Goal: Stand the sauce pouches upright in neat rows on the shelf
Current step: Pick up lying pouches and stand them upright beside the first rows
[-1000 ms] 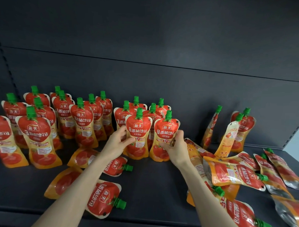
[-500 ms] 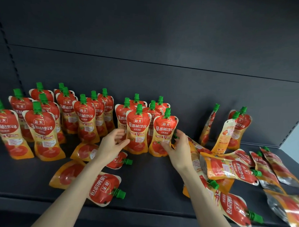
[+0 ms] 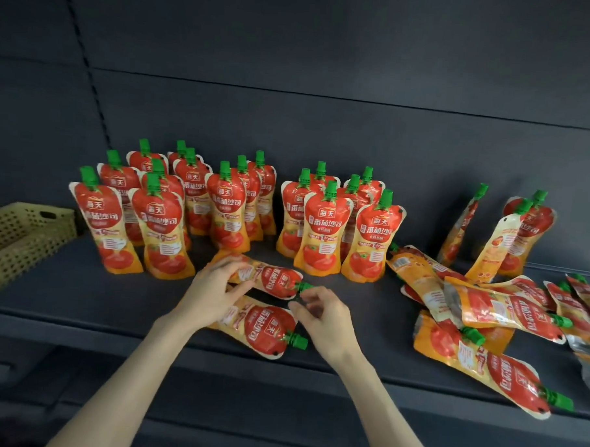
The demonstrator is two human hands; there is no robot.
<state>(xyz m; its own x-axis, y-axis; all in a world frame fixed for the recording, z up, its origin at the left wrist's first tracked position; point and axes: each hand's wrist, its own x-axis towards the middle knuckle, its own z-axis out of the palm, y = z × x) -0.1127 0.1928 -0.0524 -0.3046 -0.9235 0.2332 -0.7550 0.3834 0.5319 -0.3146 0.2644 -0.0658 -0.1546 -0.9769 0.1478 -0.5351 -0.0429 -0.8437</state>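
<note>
Flat red-orange foil sauce pouch (image 3: 271, 279) lay just before standing pouch rows (image 3: 323, 238) | left grip (image 3: 216, 287) over its base, hold unclear | right grip (image 3: 320, 312) loose, empty, by green cap (image 3: 303, 286) | seemed advisable: raise cap, spread base.

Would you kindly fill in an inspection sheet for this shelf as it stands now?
Surface: dark shelf, level, partly covered.
Job's things: standing pouches in rows at back left and centre; far flat pouch and near flat pouch lying by the hands; loose pile lying at right; leaning pouches against the back panel.
Clutter: perforated basket at the left end.
Hands: left hand grips the far flat pouch's base; right hand curled beside its green cap, contact unclear.
Cables: nothing seen.
Surroundings: dark back panel only.
</note>
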